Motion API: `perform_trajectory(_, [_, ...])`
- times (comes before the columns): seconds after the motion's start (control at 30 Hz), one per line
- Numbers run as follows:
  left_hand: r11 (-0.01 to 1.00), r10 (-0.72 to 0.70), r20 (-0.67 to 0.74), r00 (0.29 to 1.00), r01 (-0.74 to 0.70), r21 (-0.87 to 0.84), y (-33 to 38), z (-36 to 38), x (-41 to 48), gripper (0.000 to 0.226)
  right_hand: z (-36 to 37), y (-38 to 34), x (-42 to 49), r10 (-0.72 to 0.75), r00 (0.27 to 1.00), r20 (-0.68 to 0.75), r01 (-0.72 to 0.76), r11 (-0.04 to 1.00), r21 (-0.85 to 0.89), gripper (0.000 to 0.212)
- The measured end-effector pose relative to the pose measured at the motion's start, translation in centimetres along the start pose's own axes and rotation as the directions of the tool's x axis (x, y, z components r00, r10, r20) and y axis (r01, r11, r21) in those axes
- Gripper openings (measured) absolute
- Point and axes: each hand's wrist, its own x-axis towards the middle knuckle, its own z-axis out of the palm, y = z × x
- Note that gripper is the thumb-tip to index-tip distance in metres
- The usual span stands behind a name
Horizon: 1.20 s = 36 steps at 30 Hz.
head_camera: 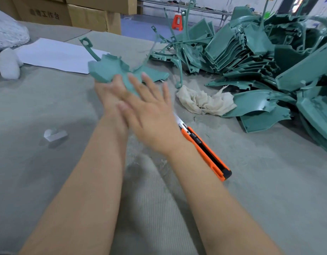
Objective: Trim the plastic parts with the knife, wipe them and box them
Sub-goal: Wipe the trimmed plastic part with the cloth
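Left hand (108, 96) grips one green plastic part (111, 69) by its lower edge, lifted off the table (48, 107). Right hand (149, 115) is flat and empty, laid over it. Knife (205, 150) lies beside the right wrist, blade out; rag (203, 102) is near. Likely best: take the knife by its handle and cut away from the holding fingers.

Left hand (111, 96) & right hand (149, 111) both bare, as are the wrists. Left forearm (89, 181) & right forearm (214, 199) bare too, all the way to the bottom of the frame, widening twd the elbows. Right hand: nails short, rounded; faint knuckle creases & tendon ridges on its back. Both hands motion-blurred, so finer detail can't be made out. Left-hand nails: can't tell.
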Motion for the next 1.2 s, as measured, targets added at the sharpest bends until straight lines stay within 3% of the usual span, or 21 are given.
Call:
perform_trajectory(0.03, [0.999, 0.010, 0.029, 1.000, -0.011, 0.048, 0.6, 0.3, 0.2, 0.025, 0.0, 1.1, 0.1, 0.115, 0.993, -0.009, -0.115, 0.993, -0.035, 0.045])
perform_trajectory(0.07, [0.973, 0.160, -0.083, 0.984, -0.143, 0.182, 1.1, 0.6, 1.0, 0.033, -0.3, 2.3, 0.1, 0.236, 0.971, -0.026, -0.237, 0.970, -0.046, 0.047])
perform_trajectory(0.17, [0.939, 0.238, 0.024, 0.971, -0.236, 0.249, 0.9, 0.7, 1.6, 0.025, -1.7, 6.0, 0.5, 0.499, 0.847, -0.182, -0.492, 0.866, 0.085, 0.050])
perform_trajectory(0.23, [0.946, 0.203, 0.035, 0.979, -0.205, 0.253, 0.6, 1.2, 0.6, 0.022, -2.7, 8.3, 1.0, 0.620, 0.759, -0.201, -0.612, 0.784, 0.104, 0.053])
perform_trajectory(0.33, [0.958, 0.104, 0.105, 0.989, -0.128, 0.258, -0.3, 1.2, 0.2, 0.021, -3.0, 10.9, 1.8, 0.763, 0.642, -0.075, -0.765, 0.644, 0.011, 0.055])
perform_trajectory(0.47, [0.965, -0.007, 0.144, 0.990, -0.031, 0.260, -0.8, 1.0, 0.1, 0.027, -1.8, 12.6, 2.1, 0.852, 0.523, -0.002, -0.849, 0.521, -0.093, 0.046])
perform_trajectory(0.53, [0.963, -0.016, 0.161, 0.987, -0.028, 0.269, -0.9, 1.0, 0.1, 0.025, -1.8, 13.0, 2.1, 0.855, 0.504, -0.120, -0.863, 0.503, -0.048, 0.034])
perform_trajectory(0.6, [0.965, -0.028, 0.166, 0.986, -0.017, 0.262, -0.8, 1.2, 0.0, 0.025, -2.3, 13.0, 2.2, 0.798, 0.534, -0.279, -0.796, 0.586, 0.151, 0.023])
perform_trajectory(0.7, [0.986, -0.142, 0.221, 0.965, 0.119, 0.114, -0.5, 1.1, -0.2, 0.022, -4.0, 12.0, 2.4, 0.718, 0.500, -0.484, -0.465, 0.694, 0.549, 0.006])
perform_trajectory(0.77, [0.966, -0.240, 0.316, 0.918, 0.258, -0.015, -0.1, 0.9, -0.4, 0.015, -5.1, 11.4, 2.5, 0.707, 0.438, -0.555, -0.311, 0.698, 0.645, 0.004])
perform_trajectory(0.87, [0.920, -0.349, 0.461, 0.816, 0.392, 0.002, -0.1, 0.8, -1.2, 0.015, -5.7, 10.6, 2.7, 0.736, 0.488, -0.469, -0.290, 0.644, 0.708, 0.015])
perform_trajectory(0.97, [0.878, -0.467, 0.557, 0.687, 0.436, 0.198, -0.8, 1.3, -2.7, 0.024, -5.4, 9.0, 3.1, 0.720, 0.633, -0.283, -0.409, 0.622, 0.668, 0.019])
perform_trajectory(1.03, [0.840, -0.542, 0.547, 0.638, 0.437, 0.322, -1.5, 1.5, -3.2, 0.022, -5.3, 8.1, 3.1, 0.625, 0.769, -0.131, -0.376, 0.608, 0.699, 0.017])
perform_trajectory(1.1, [0.813, -0.580, 0.472, 0.664, 0.431, 0.392, -1.9, 1.5, -3.3, 0.019, -5.2, 8.1, 2.8, 0.525, 0.850, -0.041, -0.338, 0.603, 0.723, 0.012])
perform_trajectory(1.13, [0.818, -0.569, 0.433, 0.699, 0.430, 0.382, -2.0, 1.5, -3.2, 0.018, -5.3, 8.5, 2.4, 0.531, 0.847, -0.035, -0.369, 0.633, 0.680, 0.008])
perform_trajectory(1.2, [0.866, -0.498, 0.394, 0.773, 0.420, 0.272, -1.6, 1.4, -2.5, 0.014, -5.1, 9.9, 1.6, 0.633, 0.771, -0.068, -0.475, 0.644, 0.600, 0.012])
